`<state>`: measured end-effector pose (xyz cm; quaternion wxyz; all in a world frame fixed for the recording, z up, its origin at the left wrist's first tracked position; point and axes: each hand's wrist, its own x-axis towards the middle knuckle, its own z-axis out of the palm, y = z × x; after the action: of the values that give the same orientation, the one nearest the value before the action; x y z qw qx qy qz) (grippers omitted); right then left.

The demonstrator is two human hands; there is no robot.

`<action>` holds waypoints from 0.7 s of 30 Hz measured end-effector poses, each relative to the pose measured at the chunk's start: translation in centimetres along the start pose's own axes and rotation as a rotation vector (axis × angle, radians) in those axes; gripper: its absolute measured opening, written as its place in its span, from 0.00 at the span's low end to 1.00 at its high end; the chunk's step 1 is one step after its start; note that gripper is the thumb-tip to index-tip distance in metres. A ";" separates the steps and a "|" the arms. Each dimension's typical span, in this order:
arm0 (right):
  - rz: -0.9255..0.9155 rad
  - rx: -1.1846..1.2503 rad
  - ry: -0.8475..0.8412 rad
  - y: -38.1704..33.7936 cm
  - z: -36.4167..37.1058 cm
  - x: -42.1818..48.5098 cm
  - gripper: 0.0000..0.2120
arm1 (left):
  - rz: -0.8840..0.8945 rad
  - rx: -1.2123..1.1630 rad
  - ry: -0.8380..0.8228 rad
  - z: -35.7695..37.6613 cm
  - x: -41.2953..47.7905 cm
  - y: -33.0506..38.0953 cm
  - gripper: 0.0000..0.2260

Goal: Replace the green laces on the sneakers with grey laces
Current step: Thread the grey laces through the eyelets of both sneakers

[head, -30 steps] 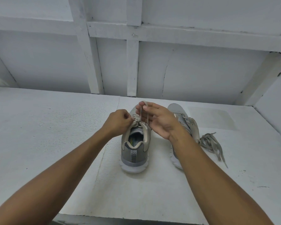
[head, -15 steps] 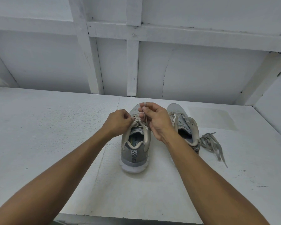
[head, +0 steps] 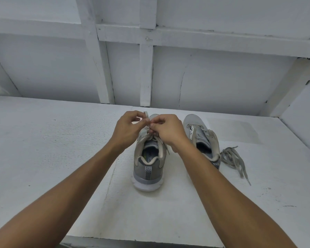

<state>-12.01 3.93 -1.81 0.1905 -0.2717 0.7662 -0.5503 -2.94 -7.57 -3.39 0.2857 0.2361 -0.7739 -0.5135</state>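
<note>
Near sneaker [head: 149, 165], heel toward the near edge of the tabletop [head: 43, 149]: pale lace [head: 146, 115] crossed at the upper eyelets, its end pinched above the tongue between left hand [head: 127, 129] and right hand [head: 168, 131], fingers [head: 157, 122] of both curled narrow on it. Second sneaker [head: 202, 138], just right and farther: collar open, lacing too small to read, loose laces [head: 231, 156] bundled just right of it, dull grey-green at a guess. Judged status: first shoe near done bar tying off, second probably left to do.
</note>
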 end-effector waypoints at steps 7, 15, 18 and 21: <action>0.111 0.192 -0.049 -0.3 -0.5 -0.2 0.06 | 0.042 0.065 -0.183 -0.7 0.4 1.0 0.08; 0.162 0.330 -0.027 -0.3 -0.5 -0.3 0.06 | -0.023 0.116 -0.206 -0.5 -0.2 0.2 0.05; 0.161 0.282 0.003 -0.1 -0.7 -0.3 0.07 | -0.051 0.070 -0.282 -0.4 -0.4 0.2 0.06; 0.160 0.259 0.003 -0.1 -0.7 -0.4 0.06 | -0.052 0.055 -0.240 -0.2 -0.5 0.3 0.07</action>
<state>-12.13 4.69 -1.46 0.2659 -0.1821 0.7083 -0.6281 -2.48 -7.26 -3.17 0.1712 0.2006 -0.8098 -0.5240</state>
